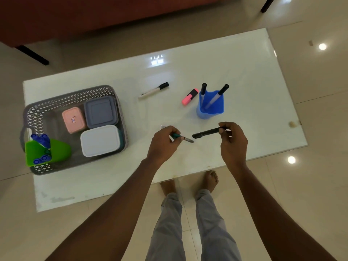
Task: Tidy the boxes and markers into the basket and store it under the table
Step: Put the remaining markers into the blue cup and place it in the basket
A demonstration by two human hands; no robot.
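Observation:
A grey perforated basket (33, 113) stands at the table's left. It holds a pink box (73, 120), a grey box (100, 112), a white box (99, 140) and a green cup (56, 149) with blue-capped markers (40, 139). My left hand (162, 143) pinches a teal-bodied marker (181, 137) whose bare tip points right. My right hand (233, 140) grips a black cap (206, 133), its open end a short gap from that tip. A white marker with a black cap (153, 90) and a pink highlighter (190, 96) lie loose. A blue cup (211, 105) holds two dark-capped pens (216, 97).
The white glossy table (244, 72) stands on a pale tiled floor. My bare feet (211, 180) show past its near edge. A dark red sofa (94, 14) with black legs sits beyond the table. A small beige scrap (292, 124) lies near the table's right edge.

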